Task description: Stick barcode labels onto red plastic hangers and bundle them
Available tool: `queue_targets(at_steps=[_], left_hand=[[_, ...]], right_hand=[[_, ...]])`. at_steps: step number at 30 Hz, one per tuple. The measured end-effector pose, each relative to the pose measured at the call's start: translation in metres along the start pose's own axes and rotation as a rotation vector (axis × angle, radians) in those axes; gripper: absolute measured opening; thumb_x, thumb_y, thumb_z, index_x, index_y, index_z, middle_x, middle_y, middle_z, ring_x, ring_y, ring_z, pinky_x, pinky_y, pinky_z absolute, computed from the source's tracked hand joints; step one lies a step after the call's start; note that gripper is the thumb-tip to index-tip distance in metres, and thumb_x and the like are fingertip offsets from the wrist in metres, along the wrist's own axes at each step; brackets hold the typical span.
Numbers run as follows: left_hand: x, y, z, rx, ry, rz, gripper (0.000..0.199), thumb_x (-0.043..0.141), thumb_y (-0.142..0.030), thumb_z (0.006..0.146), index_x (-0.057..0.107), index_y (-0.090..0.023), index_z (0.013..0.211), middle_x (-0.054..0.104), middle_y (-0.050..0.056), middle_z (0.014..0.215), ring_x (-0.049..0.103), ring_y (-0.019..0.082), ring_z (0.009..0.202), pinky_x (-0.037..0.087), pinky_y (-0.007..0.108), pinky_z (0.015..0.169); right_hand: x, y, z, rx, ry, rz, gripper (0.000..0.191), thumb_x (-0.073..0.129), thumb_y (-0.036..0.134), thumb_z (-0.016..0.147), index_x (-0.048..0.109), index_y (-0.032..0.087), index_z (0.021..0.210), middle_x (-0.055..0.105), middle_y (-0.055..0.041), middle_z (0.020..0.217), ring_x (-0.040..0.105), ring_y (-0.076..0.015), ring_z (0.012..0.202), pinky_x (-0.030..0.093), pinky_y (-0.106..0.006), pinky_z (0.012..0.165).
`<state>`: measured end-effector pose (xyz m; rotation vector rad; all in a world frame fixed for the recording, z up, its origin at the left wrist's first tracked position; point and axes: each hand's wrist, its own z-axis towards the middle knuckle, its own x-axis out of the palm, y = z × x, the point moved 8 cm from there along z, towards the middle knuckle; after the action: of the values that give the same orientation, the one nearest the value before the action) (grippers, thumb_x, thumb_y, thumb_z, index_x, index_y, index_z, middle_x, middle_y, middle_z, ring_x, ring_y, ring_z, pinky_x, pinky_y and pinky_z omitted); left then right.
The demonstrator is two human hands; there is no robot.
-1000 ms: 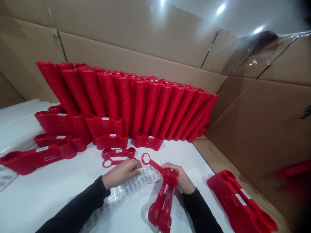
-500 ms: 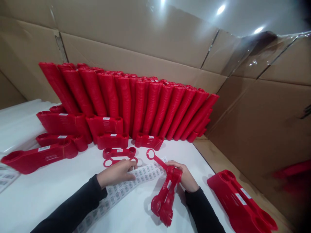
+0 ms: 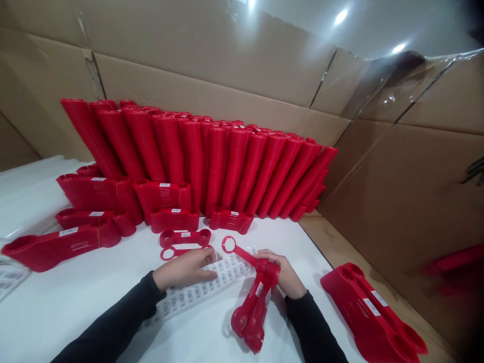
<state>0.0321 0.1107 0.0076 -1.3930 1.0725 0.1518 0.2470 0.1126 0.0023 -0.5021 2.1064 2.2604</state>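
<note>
My left hand (image 3: 185,269) is closed on a white strip of barcode labels (image 3: 200,292), its thumb lying over the strip and its fingertips at the far edge. The strip slants across the white table under that forearm. My right hand (image 3: 286,275) grips a fanned bundle of flat red plastic pieces (image 3: 247,307) with rings at their ends. A single red piece (image 3: 244,253) sticks out of the bundle to the upper left, over the strip's right end. Small white labels show on the bundle. Most of the right fingers are hidden behind it.
Tall red stacks (image 3: 215,166) of the same pieces line the back against cardboard (image 3: 212,85). Shorter labelled stacks (image 3: 176,219) stand before them. A thin red stack (image 3: 185,237) is just beyond my left hand. Two bundles (image 3: 372,312) lie at the right edge, and white sheets (image 3: 30,191) at left.
The near end of the label strip has drawn up from the lower left, and its left part now shows less. My left thumb has slid slightly right; the bundle has shifted slightly left.
</note>
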Motion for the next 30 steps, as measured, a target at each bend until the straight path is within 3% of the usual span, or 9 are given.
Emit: queue_targets(at_steps=[5,12,20,25,30], left_hand=[[0.006,-0.008,0.010,-0.008,-0.088,-0.052,0.029,0.057,-0.041,0.069,0.054,-0.017,0.085,0.058,0.002,0.080,0.053,0.020,0.074,0.038,0.025,0.060],[0.003,-0.012,0.009,0.042,-0.111,-0.059,0.019,0.053,-0.036,0.075,0.054,-0.017,0.078,0.060,0.002,0.080,0.054,0.019,0.076,0.039,0.026,0.065],[0.007,-0.008,0.011,0.013,-0.095,-0.046,0.020,0.055,-0.037,0.074,0.053,-0.019,0.082,0.059,0.001,0.081,0.055,0.018,0.075,0.040,0.025,0.064],[0.003,0.006,0.007,-0.048,-0.084,0.011,0.030,0.062,-0.039,0.065,0.055,-0.019,0.086,0.059,0.003,0.089,0.055,0.021,0.081,0.039,0.026,0.065],[-0.024,0.024,0.001,-0.060,-0.134,0.071,0.017,0.058,-0.031,0.064,0.050,-0.019,0.074,0.053,-0.001,0.074,0.051,0.017,0.069,0.033,0.024,0.057]], right_hand=[[0.014,0.005,-0.003,-0.015,0.072,0.002,0.021,0.069,0.025,0.066,0.073,0.021,0.086,0.061,-0.0071,0.097,0.057,-0.0244,0.094,0.042,-0.035,0.088],[0.025,0.008,-0.005,0.014,0.144,0.054,0.021,0.068,0.024,0.066,0.073,0.020,0.086,0.062,-0.0067,0.093,0.058,-0.0239,0.089,0.044,-0.035,0.084],[0.027,0.006,-0.005,0.006,0.154,0.074,0.022,0.066,0.025,0.069,0.072,0.019,0.089,0.063,-0.0070,0.094,0.059,-0.0236,0.089,0.043,-0.036,0.085],[0.012,0.002,-0.003,0.041,0.049,0.045,0.024,0.069,0.027,0.065,0.073,0.018,0.087,0.063,-0.0087,0.097,0.058,-0.0255,0.092,0.042,-0.037,0.088],[-0.008,0.001,-0.003,0.059,-0.034,0.035,0.027,0.071,0.034,0.063,0.073,0.018,0.084,0.064,-0.0094,0.097,0.058,-0.0278,0.092,0.044,-0.038,0.085]])
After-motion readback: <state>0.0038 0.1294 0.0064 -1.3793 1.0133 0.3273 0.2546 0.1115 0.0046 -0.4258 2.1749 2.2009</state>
